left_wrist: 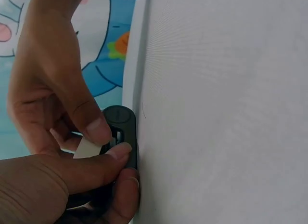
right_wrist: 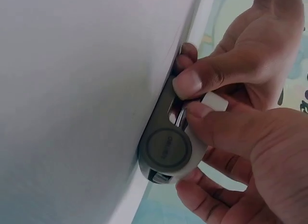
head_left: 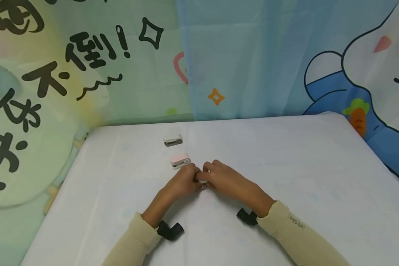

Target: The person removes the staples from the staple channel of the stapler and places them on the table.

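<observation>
Both hands meet around a small stapler near the middle of the table. In the right wrist view the stapler (right_wrist: pixel 166 148) has a grey body with a round disc at its hinge, a metal strip inside and a white top part (right_wrist: pixel 215 101) standing raised from the body. My left hand (head_left: pixel 183 181) grips the body at the front end, its thumb lying along the side. With thumb and fingers, my right hand (head_left: pixel 231 183) holds the hinge end and the raised top. In the head view the hands hide most of the stapler.
Just beyond the left hand lies a pink-and-white stapler (head_left: pixel 180 160). Farther back is a white-and-grey stapler (head_left: pixel 173 140). A white cloth covers the table (head_left: pixel 296 159), and a printed curtain (head_left: pixel 239 55) hangs behind its far edge.
</observation>
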